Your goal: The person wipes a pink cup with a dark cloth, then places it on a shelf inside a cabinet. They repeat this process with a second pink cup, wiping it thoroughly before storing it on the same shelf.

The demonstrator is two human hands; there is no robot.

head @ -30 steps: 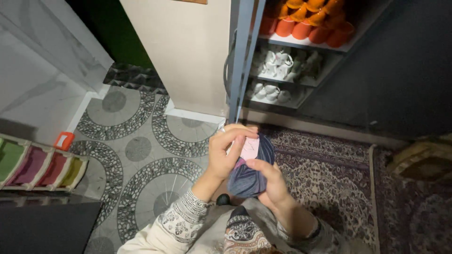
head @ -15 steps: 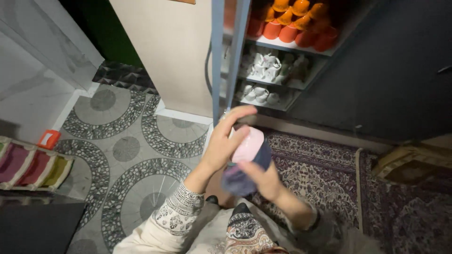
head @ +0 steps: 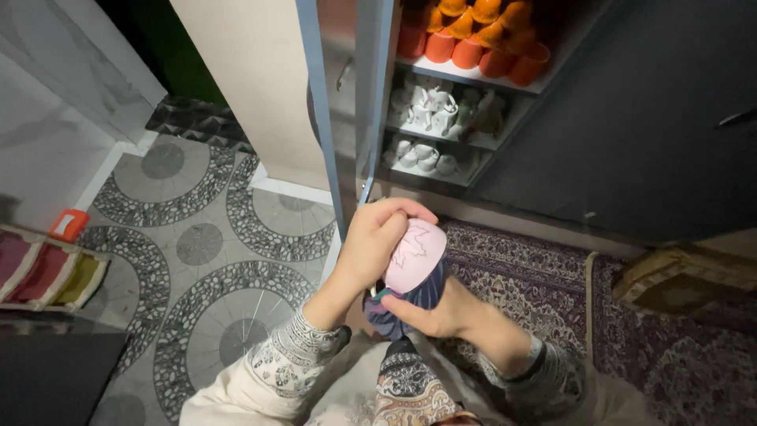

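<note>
Your left hand [head: 378,241] gripped the top of a pale pink ceramic bowl [head: 415,254]; your right hand [head: 430,312] clasped the dark blue cloth [head: 410,300] wrapped beneath it.

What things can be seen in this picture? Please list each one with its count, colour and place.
pink bowl: one, pink with a pale leaf pattern, held upside down between both hands
dark cloth: one, dark blue, under the bowl
orange cups: many, orange, stacked on the top cupboard shelf
white cups: several, white, on the two lower shelves
cupboard door: one, dark, open at the right
carpet: one, purple patterned, below the cupboard
floor: grey circle mosaic, at the left
left hand: on the bowl's upper left side
right hand: under the bowl, on the cloth
</note>
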